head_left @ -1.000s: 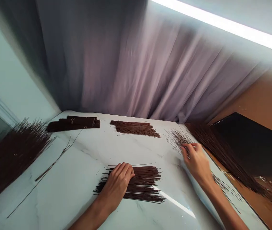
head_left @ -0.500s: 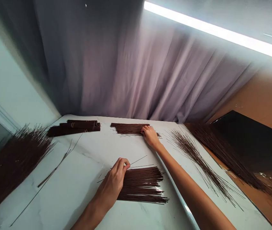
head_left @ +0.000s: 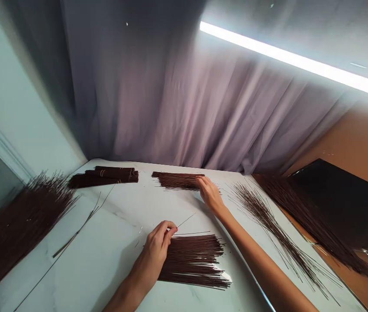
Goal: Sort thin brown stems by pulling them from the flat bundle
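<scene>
My left hand point(head_left: 159, 242) pinches a thin dark stick point(head_left: 187, 220) between thumb and fingertips, above the left part of a row of dark brown sticks point(head_left: 200, 260) on the white table. Farther back, my right hand point(head_left: 208, 190) has its fingers closed at the right end of a smaller pile of brown sticks point(head_left: 177, 181). Whether those fingers grip any stick is too small to tell.
Tied brown bundles point(head_left: 115, 174) lie at the back left of the table point(head_left: 122, 208). A large stick heap point(head_left: 18, 225) fills the left side. Loose sticks point(head_left: 278, 229) fan out at right, beside a long bundle point(head_left: 320, 229). A curtain point(head_left: 158, 104) hangs behind.
The whole view has shifted, so the table sits slightly lower. My right hand has lifted a little off the back pile. My left hand keeps its pinch.
</scene>
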`<state>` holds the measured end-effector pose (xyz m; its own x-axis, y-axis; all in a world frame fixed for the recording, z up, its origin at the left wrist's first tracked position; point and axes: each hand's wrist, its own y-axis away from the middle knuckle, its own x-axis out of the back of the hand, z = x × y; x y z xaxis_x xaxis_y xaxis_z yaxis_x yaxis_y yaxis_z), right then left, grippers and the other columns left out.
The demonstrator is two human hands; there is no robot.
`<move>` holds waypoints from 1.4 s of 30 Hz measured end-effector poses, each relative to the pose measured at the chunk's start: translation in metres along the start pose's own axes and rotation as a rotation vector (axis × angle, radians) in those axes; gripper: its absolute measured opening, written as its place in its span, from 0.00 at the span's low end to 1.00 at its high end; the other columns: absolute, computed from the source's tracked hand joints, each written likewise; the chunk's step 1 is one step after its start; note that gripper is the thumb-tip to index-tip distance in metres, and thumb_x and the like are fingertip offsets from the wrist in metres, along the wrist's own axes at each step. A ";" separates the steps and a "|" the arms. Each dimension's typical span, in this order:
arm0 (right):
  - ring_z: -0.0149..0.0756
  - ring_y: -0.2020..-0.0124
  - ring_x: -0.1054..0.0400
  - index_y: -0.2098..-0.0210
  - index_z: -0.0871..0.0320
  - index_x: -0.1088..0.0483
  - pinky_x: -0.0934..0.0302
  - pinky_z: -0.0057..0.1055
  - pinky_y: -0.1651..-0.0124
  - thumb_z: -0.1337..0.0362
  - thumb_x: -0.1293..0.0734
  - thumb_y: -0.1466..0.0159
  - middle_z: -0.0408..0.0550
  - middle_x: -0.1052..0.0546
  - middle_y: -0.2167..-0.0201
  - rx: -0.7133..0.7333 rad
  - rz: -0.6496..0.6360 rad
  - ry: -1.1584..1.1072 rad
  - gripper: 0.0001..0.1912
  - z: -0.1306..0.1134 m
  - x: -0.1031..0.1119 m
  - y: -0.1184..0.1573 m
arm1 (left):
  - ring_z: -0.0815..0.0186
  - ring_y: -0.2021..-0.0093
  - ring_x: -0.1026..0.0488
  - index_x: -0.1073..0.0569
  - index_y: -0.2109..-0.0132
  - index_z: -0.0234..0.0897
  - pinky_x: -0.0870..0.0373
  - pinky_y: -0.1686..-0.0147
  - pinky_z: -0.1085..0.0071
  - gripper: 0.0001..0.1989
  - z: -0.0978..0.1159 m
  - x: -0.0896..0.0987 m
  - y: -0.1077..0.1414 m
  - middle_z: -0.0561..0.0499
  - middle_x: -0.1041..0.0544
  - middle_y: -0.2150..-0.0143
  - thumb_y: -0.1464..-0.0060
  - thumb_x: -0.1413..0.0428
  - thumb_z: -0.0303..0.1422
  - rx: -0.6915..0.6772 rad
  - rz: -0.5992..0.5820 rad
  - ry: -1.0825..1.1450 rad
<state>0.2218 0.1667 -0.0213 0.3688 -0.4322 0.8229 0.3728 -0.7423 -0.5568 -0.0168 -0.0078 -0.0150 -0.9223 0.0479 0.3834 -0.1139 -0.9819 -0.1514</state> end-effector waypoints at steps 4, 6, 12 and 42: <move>0.41 0.51 0.30 0.52 0.60 0.32 0.32 0.41 0.49 0.67 0.44 0.25 0.54 0.26 0.53 -0.009 0.086 -0.124 0.10 -0.029 0.024 0.018 | 0.65 0.70 0.33 0.28 0.61 0.42 0.35 0.68 0.71 0.13 0.003 0.004 -0.003 0.49 0.20 0.60 0.32 0.52 0.40 0.061 0.028 0.061; 0.39 0.56 0.30 0.55 0.58 0.34 0.33 0.37 0.52 0.66 0.45 0.24 0.53 0.27 0.58 -0.014 0.094 -0.183 0.10 -0.050 0.040 0.037 | 0.66 0.70 0.34 0.28 0.60 0.41 0.37 0.71 0.73 0.13 0.003 0.005 -0.003 0.49 0.20 0.59 0.32 0.51 0.42 0.105 0.032 0.151; 0.38 0.60 0.30 0.59 0.56 0.33 0.33 0.35 0.56 0.66 0.44 0.25 0.50 0.26 0.62 -0.065 0.030 -0.233 0.10 -0.060 0.044 0.052 | 0.68 0.71 0.35 0.27 0.60 0.40 0.38 0.72 0.74 0.13 -0.001 0.002 -0.003 0.48 0.19 0.59 0.34 0.49 0.42 0.121 0.020 0.235; 0.32 0.70 0.31 0.58 0.55 0.35 0.41 0.26 0.71 0.72 0.46 0.27 0.47 0.26 0.64 -0.046 0.039 -0.232 0.10 -0.142 0.062 0.107 | 0.74 0.79 0.52 0.26 0.59 0.39 0.58 0.83 0.80 0.17 0.017 0.002 -0.004 0.63 0.45 0.80 0.39 0.42 0.49 0.264 -0.008 0.454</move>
<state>0.1638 -0.0125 -0.0137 0.5700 -0.3352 0.7502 0.3177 -0.7521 -0.5774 -0.0122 -0.0073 0.0014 -0.9956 0.0726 -0.0584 -0.0785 -0.9911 0.1076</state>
